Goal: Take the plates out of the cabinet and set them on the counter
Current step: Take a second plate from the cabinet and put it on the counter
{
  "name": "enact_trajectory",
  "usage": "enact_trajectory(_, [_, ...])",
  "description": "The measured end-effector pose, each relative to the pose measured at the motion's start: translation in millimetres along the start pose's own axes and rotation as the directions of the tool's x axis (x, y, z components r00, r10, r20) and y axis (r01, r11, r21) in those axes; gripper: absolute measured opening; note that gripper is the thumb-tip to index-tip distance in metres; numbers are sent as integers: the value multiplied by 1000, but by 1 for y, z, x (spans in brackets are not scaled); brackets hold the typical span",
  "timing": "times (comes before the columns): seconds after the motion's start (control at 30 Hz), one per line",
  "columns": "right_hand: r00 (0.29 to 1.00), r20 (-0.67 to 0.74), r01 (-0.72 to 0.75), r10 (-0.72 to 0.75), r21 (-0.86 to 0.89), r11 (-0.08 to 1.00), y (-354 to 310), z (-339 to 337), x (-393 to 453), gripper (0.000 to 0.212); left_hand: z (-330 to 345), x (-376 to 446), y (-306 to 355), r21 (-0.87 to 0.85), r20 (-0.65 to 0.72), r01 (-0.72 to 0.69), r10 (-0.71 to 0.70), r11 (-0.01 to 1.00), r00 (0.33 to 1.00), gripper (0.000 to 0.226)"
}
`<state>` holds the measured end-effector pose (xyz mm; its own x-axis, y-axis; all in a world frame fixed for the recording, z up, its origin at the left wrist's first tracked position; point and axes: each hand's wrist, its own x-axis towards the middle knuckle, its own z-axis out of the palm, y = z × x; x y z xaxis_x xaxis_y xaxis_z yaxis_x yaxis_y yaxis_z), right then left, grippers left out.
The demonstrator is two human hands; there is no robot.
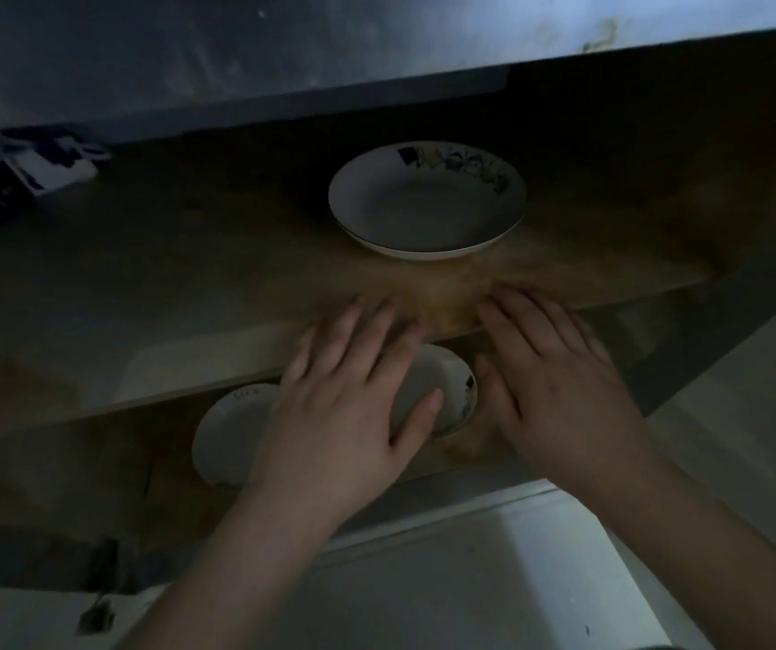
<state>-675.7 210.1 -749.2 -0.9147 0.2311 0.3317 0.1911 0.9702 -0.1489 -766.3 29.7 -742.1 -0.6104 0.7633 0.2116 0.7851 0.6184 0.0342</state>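
Inside a dim cabinet, two bare hands reach in side by side, palms down, fingers straight and loosely spread, gripping nothing. The left hand sits at about 7 o'clock of centre; the right hand sits at about 5 o'clock, the two a short gap apart.

On the upper shelf, at 12 o'clock from the hands and clear of both, stands a stack of what looks like two white plates, the top one bearing a dark and yellow pattern along its far rim. The fingertips of both hands lie over the front edge of this shelf; whether they touch it cannot be told.

On the lower shelf two more plates show. One plate appears in the gap between the hands, partly covered by the left thumb and fingers. A second plate lies at 9 o'clock of the left hand, its right side hidden under that hand. Whether either hand touches these cannot be told.

A dark and white object, too blurred to identify, rests far back on the upper shelf at 10 o'clock.
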Motion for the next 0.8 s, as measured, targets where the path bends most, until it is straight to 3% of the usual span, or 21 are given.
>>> enact_trajectory(0.2, [995, -98, -13, 17, 45, 999, 9, -3, 12, 53, -7, 19, -13, -202, -156, 71, -104, 977, 982, 61])
enact_trajectory(0.37, [991, -118, -43, 55, 99, 994, 18, -11, 32, 50, -13, 48, -29, -450, -22, 190, -224, 872, 974, 63])
enact_trajectory(0.47, [980, -66, -158, 190, 327, 932, 21, -17, 44, 45, -15, 69, -39, -640, -15, 293, -393, 710, 919, 56])
enact_trajectory(0.6, [936, 1, -304, 351, 504, 808, 24, -26, 61, 34, -19, 106, -48, -890, 97, 334, -585, 312, 805, 52])
enact_trajectory(0.67, [880, 96, -425, 465, 594, 682, 27, -31, 69, 35, -22, 122, -48, -926, 232, 359, -580, 113, 781, 53])
enact_trajectory(0.7, [838, 165, -484, 520, 664, 570, 29, -32, 72, 36, -24, 128, -49, -925, 290, 377, -562, 42, 775, 53])
enact_trajectory(0.8, [771, 338, -483, 540, 863, 149, 32, -31, 83, 38, -28, 137, -53, -895, 395, 444, -529, -38, 751, 48])
